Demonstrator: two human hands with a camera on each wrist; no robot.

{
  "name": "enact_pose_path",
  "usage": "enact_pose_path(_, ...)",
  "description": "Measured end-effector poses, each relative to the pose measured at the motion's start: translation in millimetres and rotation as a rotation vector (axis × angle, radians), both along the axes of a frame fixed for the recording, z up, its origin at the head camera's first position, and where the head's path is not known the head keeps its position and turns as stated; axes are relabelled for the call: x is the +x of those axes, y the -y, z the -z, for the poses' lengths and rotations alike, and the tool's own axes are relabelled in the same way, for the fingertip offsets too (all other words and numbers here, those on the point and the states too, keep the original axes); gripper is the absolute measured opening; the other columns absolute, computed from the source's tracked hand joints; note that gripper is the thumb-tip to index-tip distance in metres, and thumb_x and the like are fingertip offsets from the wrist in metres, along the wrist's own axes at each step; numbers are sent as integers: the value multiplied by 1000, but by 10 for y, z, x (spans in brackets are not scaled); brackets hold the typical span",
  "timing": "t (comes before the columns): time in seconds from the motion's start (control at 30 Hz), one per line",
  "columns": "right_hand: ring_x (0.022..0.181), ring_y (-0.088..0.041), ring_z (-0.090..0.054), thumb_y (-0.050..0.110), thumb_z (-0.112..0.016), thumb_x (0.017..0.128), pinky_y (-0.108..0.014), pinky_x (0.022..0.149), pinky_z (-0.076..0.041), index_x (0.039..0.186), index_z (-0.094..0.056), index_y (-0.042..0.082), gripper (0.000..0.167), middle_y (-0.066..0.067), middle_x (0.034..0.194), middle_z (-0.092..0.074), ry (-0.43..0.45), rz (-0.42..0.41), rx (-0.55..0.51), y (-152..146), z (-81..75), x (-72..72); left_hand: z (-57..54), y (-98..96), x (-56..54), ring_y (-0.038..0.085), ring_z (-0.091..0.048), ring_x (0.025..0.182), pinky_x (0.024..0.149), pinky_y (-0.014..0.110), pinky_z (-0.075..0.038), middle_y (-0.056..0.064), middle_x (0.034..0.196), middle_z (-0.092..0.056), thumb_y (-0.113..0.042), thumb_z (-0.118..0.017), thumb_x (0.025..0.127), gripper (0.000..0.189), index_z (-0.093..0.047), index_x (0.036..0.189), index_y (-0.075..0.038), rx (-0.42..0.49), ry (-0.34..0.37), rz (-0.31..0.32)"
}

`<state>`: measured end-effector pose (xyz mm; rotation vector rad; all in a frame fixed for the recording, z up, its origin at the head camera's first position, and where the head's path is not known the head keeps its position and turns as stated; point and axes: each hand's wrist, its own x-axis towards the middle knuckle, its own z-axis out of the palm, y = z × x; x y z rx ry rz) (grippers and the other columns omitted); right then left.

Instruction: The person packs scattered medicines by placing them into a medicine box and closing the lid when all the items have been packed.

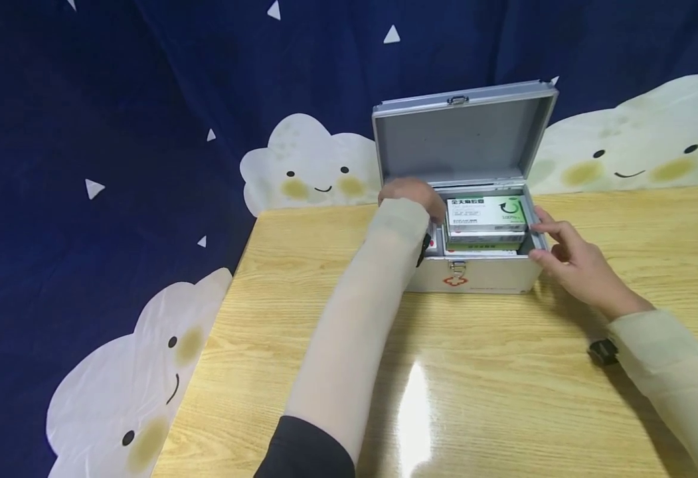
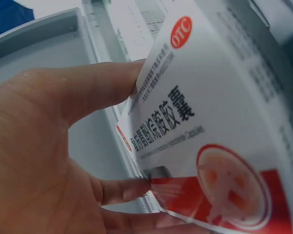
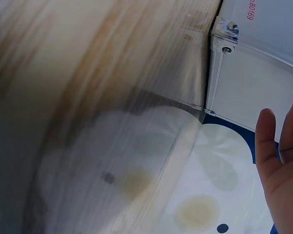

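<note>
An aluminium first-aid case (image 1: 492,275) with a red cross stands with its lid (image 1: 462,139) raised. In its left part, my left hand (image 1: 411,196) reaches down, mostly covering that side. The left wrist view has the thumb and fingers of that hand pinching a white medicine box (image 2: 171,131) with a red band and a red OTC mark. Green-and-white medicine boxes (image 1: 486,212) lie stacked in the case's right part. My right hand (image 1: 582,265) rests against the right side, thumb by the front corner and fingertips at the rim.
The case stands toward the back of a wood-grain table (image 1: 301,292). Behind it hangs a dark blue curtain (image 1: 319,60) with white clouds and triangles. A metal latch (image 1: 457,267) is on the case's front.
</note>
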<state>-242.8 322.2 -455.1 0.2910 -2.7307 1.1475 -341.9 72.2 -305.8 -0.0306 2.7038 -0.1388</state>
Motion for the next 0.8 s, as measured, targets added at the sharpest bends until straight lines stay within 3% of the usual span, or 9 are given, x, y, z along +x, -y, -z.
enact_pose_path(0.1, 133, -18, -51, 26, -58, 101, 6, 81, -30, 142, -41, 14, 46, 17, 165, -19, 12, -1, -10, -28, 4, 6, 34, -63, 4, 9, -56, 98, 78, 27, -54, -11, 115, -61, -48, -63, 87, 34, -64, 112, -25, -32, -26, 2)
enact_pose_path(0.13, 142, -23, -41, 27, -57, 101, 8, 83, -27, 143, -41, 13, 47, 18, 165, -17, 20, -2, -13, -36, 5, 7, 42, -80, 5, 9, -56, 97, 78, 28, -54, -11, 114, -61, -47, -63, 87, 33, -63, 112, -25, -41, -30, 9)
enact_pose_path(0.23, 145, -35, -34, 27, -57, 101, 9, 83, -26, 143, -40, 13, 47, 18, 165, -16, 32, -2, -18, -53, 6, 11, 48, -119, 2, 8, -56, 93, 75, 27, -54, -11, 110, -61, -44, -62, 86, 25, -63, 103, -26, -41, -27, 33)
enact_pose_path(0.3, 144, -35, -36, 28, -56, 101, 8, 84, -26, 143, -40, 14, 47, 18, 165, -16, 40, 3, -17, -60, 4, 15, 42, -121, -5, 8, -56, 90, 73, 25, -54, -10, 107, -61, -43, -62, 87, 19, -62, 95, -25, -26, -12, 44)
enact_pose_path(0.37, 137, -24, -47, 29, -57, 101, 7, 83, -29, 143, -40, 15, 47, 18, 165, -16, 43, 14, -10, -62, 2, 20, 34, -114, -13, 8, -56, 89, 73, 23, -53, -10, 105, -62, -42, -61, 87, 17, -62, 90, -26, -11, 11, 48)
enact_pose_path(0.5, 120, -10, -53, 30, -57, 101, 5, 80, -30, 143, -41, 16, 47, 16, 165, -17, 41, 27, 1, -64, -1, 29, 45, -96, -33, 8, -54, 91, 77, 20, -50, -9, 109, -60, -45, -62, 87, 23, -62, 97, -24, 2, 61, 26)
enact_pose_path(0.57, 116, -12, -54, 29, -57, 101, 5, 80, -30, 143, -41, 16, 47, 16, 165, -18, 40, 28, 2, -65, 0, 32, 64, -98, -38, 8, -54, 92, 77, 20, -50, -8, 113, -60, -45, -62, 87, 26, -62, 101, -24, -1, 73, 21)
enact_pose_path(0.67, 130, -29, -52, 29, -57, 101, 6, 81, -29, 143, -41, 15, 47, 17, 165, -17, 46, 20, -5, -66, -3, 35, 95, -111, -36, 8, -54, 93, 76, 20, -50, -7, 116, -60, -43, -63, 86, 27, -63, 105, -24, 1, 71, 4)
enact_pose_path(0.8, 142, -43, -36, 29, -56, 101, 8, 83, -25, 143, -39, 14, 48, 19, 165, -15, 57, 12, -19, -70, -10, 45, 126, -123, -15, 8, -54, 96, 77, 19, -51, -6, 120, -60, -42, -63, 86, 29, -65, 107, -23, 28, 38, -3)
